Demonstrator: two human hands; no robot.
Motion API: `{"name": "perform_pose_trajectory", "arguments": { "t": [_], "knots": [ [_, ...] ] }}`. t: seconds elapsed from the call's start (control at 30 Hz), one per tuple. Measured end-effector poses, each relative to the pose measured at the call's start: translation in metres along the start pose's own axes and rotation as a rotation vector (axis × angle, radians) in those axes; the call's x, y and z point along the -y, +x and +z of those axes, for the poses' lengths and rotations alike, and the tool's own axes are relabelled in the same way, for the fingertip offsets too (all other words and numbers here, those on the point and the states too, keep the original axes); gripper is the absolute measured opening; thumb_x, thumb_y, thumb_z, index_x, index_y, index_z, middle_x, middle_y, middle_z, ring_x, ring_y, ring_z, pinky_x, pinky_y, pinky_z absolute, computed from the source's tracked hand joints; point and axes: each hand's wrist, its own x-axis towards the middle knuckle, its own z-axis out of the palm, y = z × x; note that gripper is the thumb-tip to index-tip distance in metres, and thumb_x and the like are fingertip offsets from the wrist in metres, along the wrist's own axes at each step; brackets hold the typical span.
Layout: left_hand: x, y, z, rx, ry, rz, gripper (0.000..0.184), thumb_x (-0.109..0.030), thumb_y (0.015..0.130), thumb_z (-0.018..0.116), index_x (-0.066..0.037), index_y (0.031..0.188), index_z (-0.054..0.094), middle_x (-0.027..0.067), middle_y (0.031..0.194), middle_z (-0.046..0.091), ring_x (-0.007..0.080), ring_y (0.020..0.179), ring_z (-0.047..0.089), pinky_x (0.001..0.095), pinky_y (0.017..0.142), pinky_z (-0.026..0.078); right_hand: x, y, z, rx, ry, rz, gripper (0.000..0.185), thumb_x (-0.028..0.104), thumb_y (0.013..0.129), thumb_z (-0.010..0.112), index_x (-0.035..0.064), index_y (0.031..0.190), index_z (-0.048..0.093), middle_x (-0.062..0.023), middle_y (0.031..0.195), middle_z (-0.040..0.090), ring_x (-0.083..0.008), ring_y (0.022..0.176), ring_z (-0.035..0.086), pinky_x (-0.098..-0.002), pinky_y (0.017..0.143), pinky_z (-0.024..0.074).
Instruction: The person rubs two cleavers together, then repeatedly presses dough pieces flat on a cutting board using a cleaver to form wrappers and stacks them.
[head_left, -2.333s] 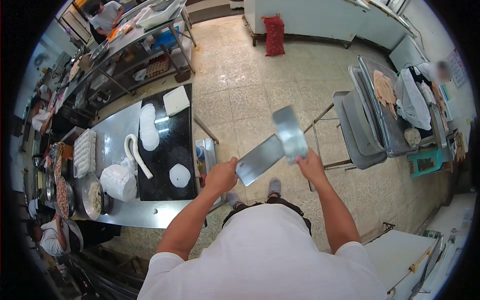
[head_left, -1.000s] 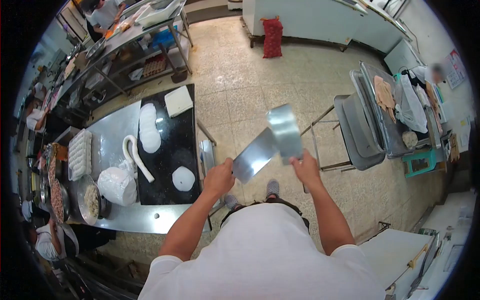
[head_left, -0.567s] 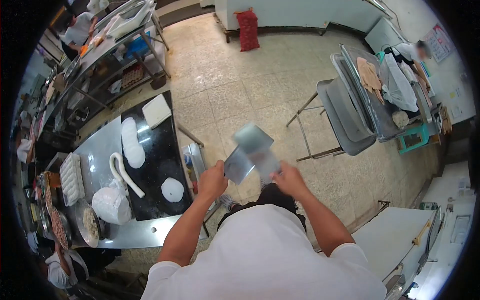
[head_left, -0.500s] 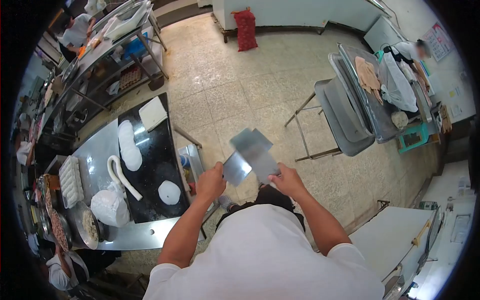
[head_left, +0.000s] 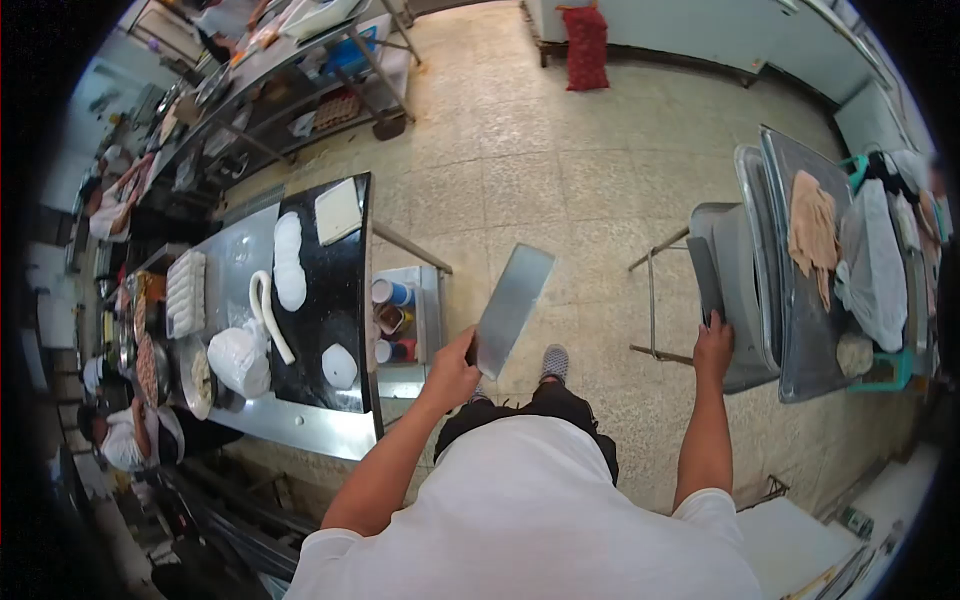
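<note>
My left hand (head_left: 453, 375) is closed around the lower end of a broad, flat rectangular metal blade (head_left: 516, 308), which points up and away over the floor. Its handle is hidden in my fist, so I cannot tell whether it is a cleaver or a scraper. Out to the right, my right hand (head_left: 712, 350) grips a second flat metal blade (head_left: 704, 272). This one is darker, seen nearly edge-on, in front of a grey chair (head_left: 735, 300).
A worktable (head_left: 330, 425) at left carries a dough rope (head_left: 262, 310), dough pieces (head_left: 289, 262) and a white bag (head_left: 240, 360). Metal trays (head_left: 785, 330) stand at right beside a tan cloth (head_left: 813, 230). Co-workers (head_left: 140, 435) are at far left.
The two blades, overlapping before, are now apart. My right hand has swung far right with its blade; my left keeps its blade before me. The view has shifted.
</note>
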Motion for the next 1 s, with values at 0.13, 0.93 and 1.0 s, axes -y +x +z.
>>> {"name": "perform_pose_trajectory", "arguments": {
  "t": [0.13,0.93,1.0],
  "knots": [
    [-0.038,-0.003,0.008,0.161,-0.505,-0.286,0.048,-0.015,0.098,0.061,-0.003,0.143,0.053,0.0048,0.096,0.065,0.0178,0.079,0.061,0.0316,0.073,0.05,-0.003,-0.002,0.015,-0.057,0.055,0.074,0.044,0.028,0.097,0.066,0.0033,0.133,0.059,-0.0206,0.122,0.058,-0.0387,0.113,0.058,-0.0489,0.095,0.0477],
    [-0.117,0.077,0.014,0.151,-0.343,0.086,0.034,-0.025,0.088,0.081,0.004,0.074,0.067,-0.0018,0.063,0.055,0.0075,0.061,0.046,0.0296,0.052,0.038,0.152,-0.044,-0.134,0.522,0.973,-0.488,0.022,0.005,0.083,0.062,0.0019,0.1,0.049,-0.0126,0.077,0.056,-0.0279,0.071,0.059,-0.0399,0.064,0.0462],
    [-0.135,0.084,0.006,0.162,-0.397,0.068,0.036,-0.025,0.089,0.08,0.002,0.07,0.066,-0.0033,0.062,0.052,0.0066,0.06,0.044,0.029,0.051,0.035,0.131,-0.04,-0.145,0.503,0.913,-0.54,0.024,0.007,0.081,0.062,0.0004,0.1,0.048,-0.0193,0.077,0.057,-0.038,0.072,0.061,-0.0448,0.066,0.0466]
  ]
}}
